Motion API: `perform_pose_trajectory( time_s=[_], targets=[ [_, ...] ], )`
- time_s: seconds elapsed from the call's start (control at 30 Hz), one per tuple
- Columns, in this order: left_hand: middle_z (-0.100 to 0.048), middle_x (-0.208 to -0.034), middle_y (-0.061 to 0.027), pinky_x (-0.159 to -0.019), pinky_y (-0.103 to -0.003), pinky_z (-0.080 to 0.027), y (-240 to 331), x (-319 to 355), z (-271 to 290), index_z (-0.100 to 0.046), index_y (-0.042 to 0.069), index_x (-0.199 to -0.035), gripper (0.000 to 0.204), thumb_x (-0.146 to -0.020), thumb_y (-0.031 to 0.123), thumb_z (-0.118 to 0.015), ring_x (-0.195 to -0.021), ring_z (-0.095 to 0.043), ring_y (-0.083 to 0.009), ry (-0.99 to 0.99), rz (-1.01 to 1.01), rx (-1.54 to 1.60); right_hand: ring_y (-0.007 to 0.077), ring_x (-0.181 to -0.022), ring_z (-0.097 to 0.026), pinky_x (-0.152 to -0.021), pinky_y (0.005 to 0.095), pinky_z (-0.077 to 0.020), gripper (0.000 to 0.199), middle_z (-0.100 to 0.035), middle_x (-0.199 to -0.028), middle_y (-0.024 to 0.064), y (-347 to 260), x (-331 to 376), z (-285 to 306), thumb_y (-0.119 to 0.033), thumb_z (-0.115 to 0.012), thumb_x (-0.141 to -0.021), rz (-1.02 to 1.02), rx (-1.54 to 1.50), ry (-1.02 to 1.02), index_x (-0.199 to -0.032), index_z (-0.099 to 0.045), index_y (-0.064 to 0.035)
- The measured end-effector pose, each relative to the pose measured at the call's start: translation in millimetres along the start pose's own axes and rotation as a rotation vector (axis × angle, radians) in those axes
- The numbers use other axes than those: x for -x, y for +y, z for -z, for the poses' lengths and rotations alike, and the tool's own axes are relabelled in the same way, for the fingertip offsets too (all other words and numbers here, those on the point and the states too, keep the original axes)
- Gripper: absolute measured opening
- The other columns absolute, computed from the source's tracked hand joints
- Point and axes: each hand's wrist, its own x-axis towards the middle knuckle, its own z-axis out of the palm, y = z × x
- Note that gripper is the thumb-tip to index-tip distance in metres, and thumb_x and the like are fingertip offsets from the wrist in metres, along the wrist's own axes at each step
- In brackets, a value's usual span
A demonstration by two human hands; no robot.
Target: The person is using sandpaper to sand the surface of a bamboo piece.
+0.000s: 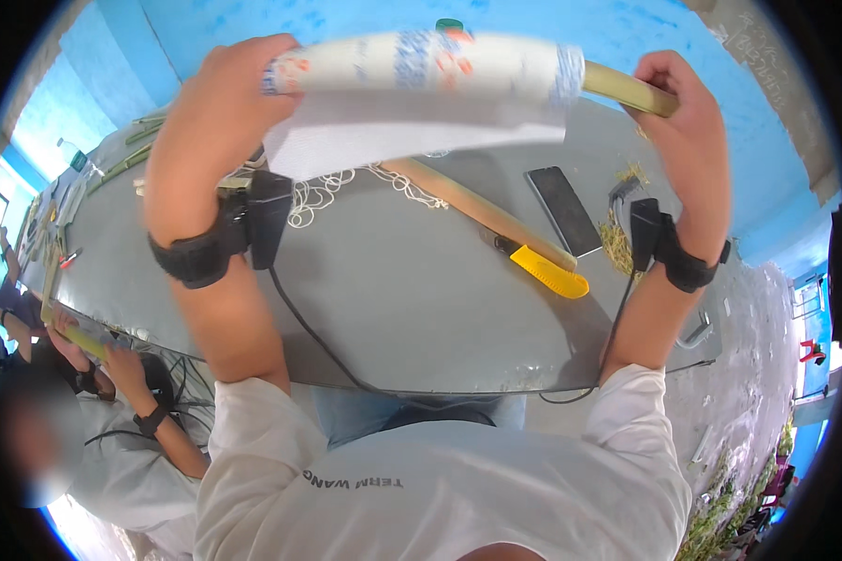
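A white roll [505, 65] with blue and orange print is held up above the far side of the table, with a loose white sheet [421, 126] hanging from it. From its right end sticks out a pale green bamboo stick [617, 84]. My left hand [234, 89] is closed around the roll's left end; its fingertips are partly hidden. On the other side, my right hand [685, 98] grips the bare end of the bamboo stick. Beneath them lie a tangle of white string [323, 194], a flat wooden strip [482, 208] and a yellow utility knife [550, 273].
A dark phone [563, 210] lies on the grey table [393, 309] near plant shavings [617, 245]. Cables run from the black bands on my wrists. At the left, a co-worker's hands hold a bamboo piece [84, 342]. Green stalks [122, 168] lie at the table's far left.
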Motion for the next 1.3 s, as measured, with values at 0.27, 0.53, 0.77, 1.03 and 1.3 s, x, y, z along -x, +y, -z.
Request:
perform_pose_trajectory(
  time_s=[0.27,0.53,0.77,1.03,1.3],
  targets=[
    [-0.067,-0.092,-0.0111,-0.083,-0.033,-0.05,4.6,1.0,7.3,-0.064,-0.002,-0.117,0.032,-0.09,0.01,-0.074,-0.083,-0.058,-0.022,-0.106,0.083,0.075,0.0166,-0.087,-0.068,-0.082,0.0299,-0.053,0.023,-0.071,-0.092,0.0046,3.7,-2.0,6.1,-0.004,-0.076,-0.086,0.031,0.043,-0.019,-0.107,-0.066,-0.0053],
    [-0.067,-0.089,-0.0165,-0.079,-0.042,-0.05,3.0,-3.0,4.0,-0.064,-0.002,-0.112,0.028,-0.091,0.015,-0.071,-0.076,-0.058,-0.0316,-0.129,0.098,0.028,0.0104,-0.093,-0.064,-0.086,0.0243,-0.051,0.023,-0.068,-0.097,0.0015,11.6,-2.0,2.6,0.003,-0.072,-0.089,0.055,0.051,-0.07,-0.11,-0.063,-0.0035],
    [-0.065,-0.09,-0.0114,-0.083,-0.033,-0.049,2.7,-4.2,2.9,-0.064,0.0,-0.115,0.027,-0.092,0.013,-0.072,-0.084,-0.057,-0.0194,-0.248,0.001,0.015,0.0099,-0.094,-0.065,-0.086,0.024,-0.052,0.023,-0.068,-0.098,0.0005,13.9,-2.0,0.5,0.004,-0.072,-0.09,0.091,0.056,-0.057,-0.111,-0.066,-0.0036],
    [-0.066,-0.091,-0.0136,-0.084,-0.035,-0.049,-4.7,0.2,1.1,-0.064,-0.001,-0.115,0.028,-0.091,0.01,-0.072,-0.083,-0.059,-0.0235,-0.201,0.064,0.043,0.0113,-0.096,-0.067,-0.088,0.0254,-0.0522,0.024,-0.07,-0.098,0.0017,5.4,-1.4,-1.0,0.004,-0.072,-0.088,0.073,0.062,-0.016,-0.11,-0.065,-0.0033],
    [-0.067,-0.092,-0.0132,-0.087,-0.034,-0.049,5.9,-0.4,1.0,-0.065,-0.002,-0.114,0.027,-0.092,0.01,-0.072,-0.086,-0.06,-0.0239,-0.172,0.047,0.053,0.0098,-0.095,-0.067,-0.087,0.0242,-0.0537,0.023,-0.071,-0.099,0.001,3.9,-2.4,-5.6,0.002,-0.075,-0.091,0.122,0.051,0.003,-0.112,-0.068,-0.0026]
  ],
)
